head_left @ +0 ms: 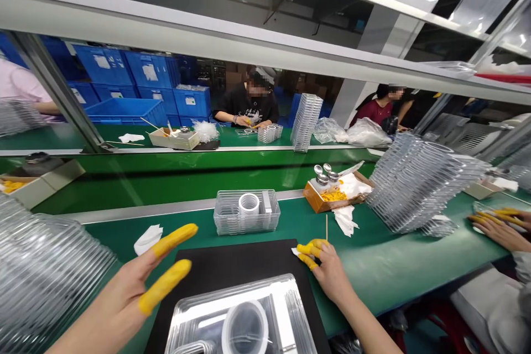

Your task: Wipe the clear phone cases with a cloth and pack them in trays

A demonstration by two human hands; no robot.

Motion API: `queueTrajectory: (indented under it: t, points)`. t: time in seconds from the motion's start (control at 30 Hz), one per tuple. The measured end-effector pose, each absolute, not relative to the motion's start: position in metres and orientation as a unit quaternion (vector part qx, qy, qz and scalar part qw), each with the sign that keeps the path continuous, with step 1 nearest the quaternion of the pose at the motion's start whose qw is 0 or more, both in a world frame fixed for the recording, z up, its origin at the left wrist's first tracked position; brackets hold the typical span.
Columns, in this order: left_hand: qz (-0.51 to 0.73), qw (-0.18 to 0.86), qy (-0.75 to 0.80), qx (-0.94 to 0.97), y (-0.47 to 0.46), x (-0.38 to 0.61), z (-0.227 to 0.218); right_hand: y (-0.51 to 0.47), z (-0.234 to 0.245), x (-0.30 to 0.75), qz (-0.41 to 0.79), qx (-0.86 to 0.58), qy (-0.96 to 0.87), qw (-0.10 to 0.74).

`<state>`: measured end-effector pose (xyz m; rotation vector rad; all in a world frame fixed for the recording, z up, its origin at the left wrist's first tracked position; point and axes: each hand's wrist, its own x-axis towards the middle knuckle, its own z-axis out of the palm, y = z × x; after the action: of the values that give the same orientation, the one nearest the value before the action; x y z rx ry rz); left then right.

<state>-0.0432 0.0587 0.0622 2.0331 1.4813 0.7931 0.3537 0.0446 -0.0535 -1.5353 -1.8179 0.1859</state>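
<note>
My left hand (pixel 124 293) is raised and open at the lower left, holding nothing, with yellow finger cots on two fingers. My right hand (pixel 327 274) pinches a thin wooden stick (pixel 326 228) and a scrap of white tissue (pixel 295 252) at the edge of a black mat (pixel 232 265), its fingertips also in yellow cots. A clear ribbed plastic tray (pixel 244 321) with a round ring moulded in it lies on the mat between my hands, nearest neither. A clear plastic basket (pixel 246 213) holding a white ring stands beyond the mat.
Tall stacks of clear trays (pixel 415 182) rise on the green conveyor (pixel 394 254) to the right, and another stack (pixel 41 271) stands left. A cardboard tray (pixel 327 193) holds metal bottles and yellow cots. A co-worker's hands (pixel 501 227) work at the right edge. Other workers sit across the line.
</note>
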Motion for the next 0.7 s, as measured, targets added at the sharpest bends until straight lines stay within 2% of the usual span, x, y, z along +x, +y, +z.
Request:
queueTrajectory:
  t: [0.1, 0.2, 0.33, 0.53, 0.7]
  points:
    - [0.219, 0.227, 0.484, 0.816, 0.095, -0.025, 0.070, 0.065, -0.034, 0.354, 0.042, -0.582, -0.719, 0.378]
    - [0.113, 0.136, 0.422, 0.889, 0.144, 0.010, 0.075, 0.116, 0.001, 0.347, 0.011, -0.563, -0.733, 0.382]
    - [0.080, 0.130, 0.390, 0.908, 0.195, 0.050, 0.071, 0.182, 0.034, 0.311, -0.008, -0.536, -0.774, 0.339]
    - [0.060, 0.145, 0.394, 0.906, 0.212, 0.060, 0.064, 0.167, 0.036, 0.292, 0.021, -0.466, -0.843, 0.267]
    - [0.058, 0.162, 0.403, 0.899, 0.210, 0.060, 0.067, 0.185, 0.038, 0.300, 0.009, -0.481, -0.834, 0.271]
